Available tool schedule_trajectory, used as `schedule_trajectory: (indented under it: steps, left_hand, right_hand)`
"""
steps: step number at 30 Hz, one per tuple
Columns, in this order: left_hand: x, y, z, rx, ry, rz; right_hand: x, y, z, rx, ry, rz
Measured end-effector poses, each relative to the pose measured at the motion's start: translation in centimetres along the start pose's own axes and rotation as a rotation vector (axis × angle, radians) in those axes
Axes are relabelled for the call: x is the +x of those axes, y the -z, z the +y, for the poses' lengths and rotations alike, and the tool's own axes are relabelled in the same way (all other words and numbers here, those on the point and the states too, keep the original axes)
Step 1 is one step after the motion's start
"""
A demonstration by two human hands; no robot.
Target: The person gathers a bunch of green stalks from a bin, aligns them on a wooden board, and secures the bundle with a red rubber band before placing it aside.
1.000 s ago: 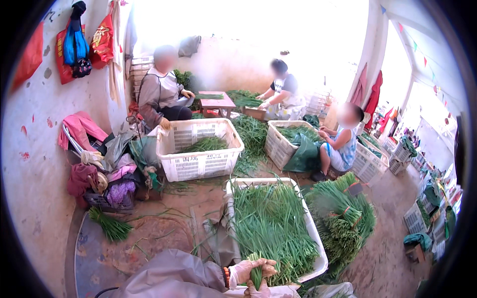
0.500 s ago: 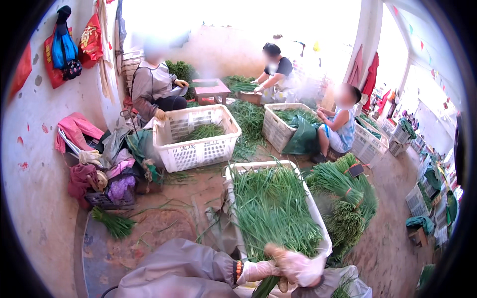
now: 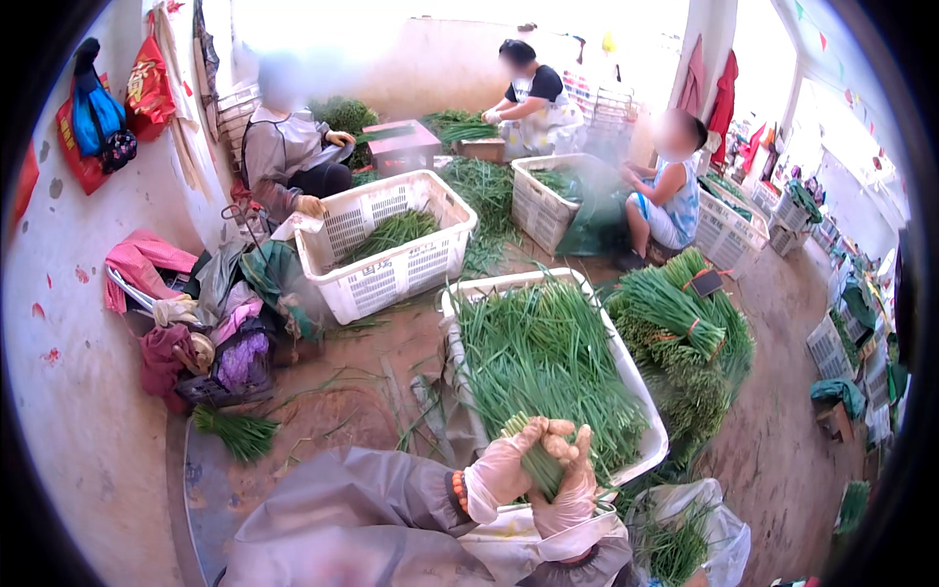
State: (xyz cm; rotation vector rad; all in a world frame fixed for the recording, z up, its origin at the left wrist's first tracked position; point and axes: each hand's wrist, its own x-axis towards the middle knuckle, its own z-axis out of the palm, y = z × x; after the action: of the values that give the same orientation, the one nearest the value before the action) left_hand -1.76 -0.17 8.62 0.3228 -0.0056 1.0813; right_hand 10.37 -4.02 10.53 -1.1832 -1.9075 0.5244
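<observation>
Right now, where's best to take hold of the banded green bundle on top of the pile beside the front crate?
Probably around the green bundle near its red band, coming from above: it lies on its side atop the pile, leaving its upper side exposed, and the band gathers the stalks there.

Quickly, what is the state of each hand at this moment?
Left pale-gloved hand: closed around a small bunch of thin green stalks.
Right pale-gloved hand: against the same bunch; how far its fingers close cannot be told.
</observation>
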Motion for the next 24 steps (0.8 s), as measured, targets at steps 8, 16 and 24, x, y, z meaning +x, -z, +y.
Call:
schedule_trajectory:
  steps: [8,16,24]
  left_hand:
    - [-0.4,1.1,-2.5,-0.275,0.181,0.127]
    - [-1.4,-1.1,-3.1,-0.097,0.302,0.256]
    - [1.9,2.9,9.8,-0.136,-0.148,0.128]
  right_hand:
    - [-8.4,1.0,5.6,-0.257,-0.669,-0.332]
    - [-13.0,5.6,-0.4,0.305,-0.939,-0.210]
    - [-16.8,11.4,-2.8,0.299,-1.321,0.101]
